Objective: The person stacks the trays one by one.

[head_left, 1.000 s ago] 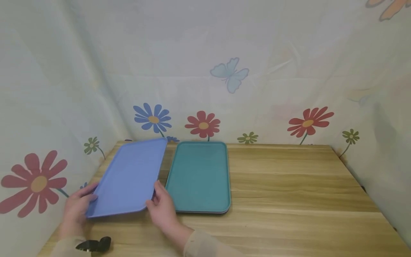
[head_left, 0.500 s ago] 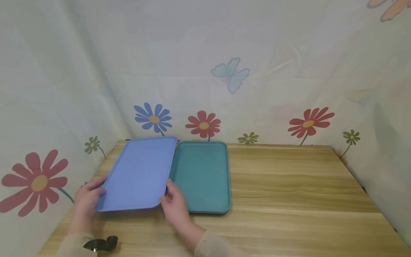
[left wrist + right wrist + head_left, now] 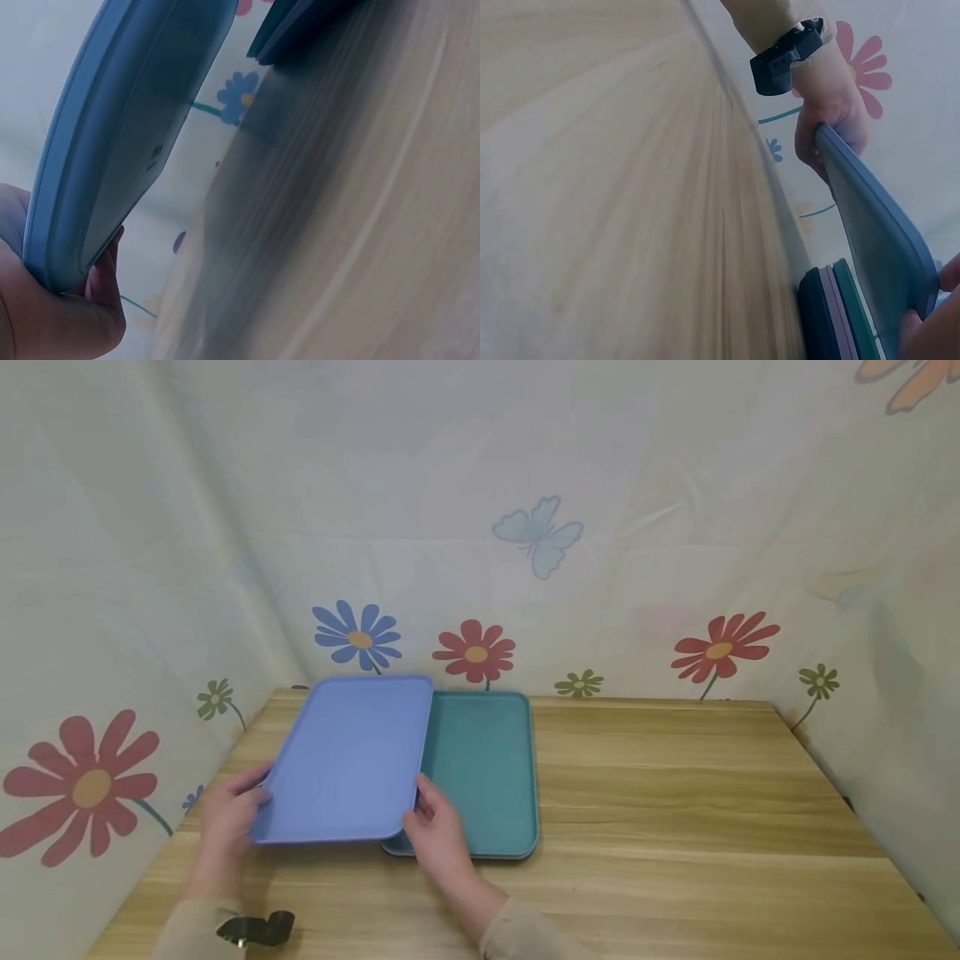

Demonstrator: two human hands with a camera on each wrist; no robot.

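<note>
Gripping a blue tray [image 3: 348, 760] by its near corners, both hands hold it lifted off the wooden desk [image 3: 675, 827]. The left hand [image 3: 228, 818] curls its fingers around the tray's near left corner, thumb on top of the rim. The right hand [image 3: 438, 831] pinches the near right corner, fingers curled under and thumb on the upper edge. In the left wrist view the rim sits in the crook of the left hand [image 3: 45, 307], with the tray [image 3: 127, 120] tilted above the desk.

The blue tray is a plain, smooth rectangle with rounded corners and a low raised rim. It hangs near the desk's back left corner, its right side overlapping the left edge of a teal tray [image 3: 487, 768].

That teal tray lies flat on top of a small stack; the right wrist view shows pink and dark blue trays [image 3: 821, 315] beneath it.
</note>
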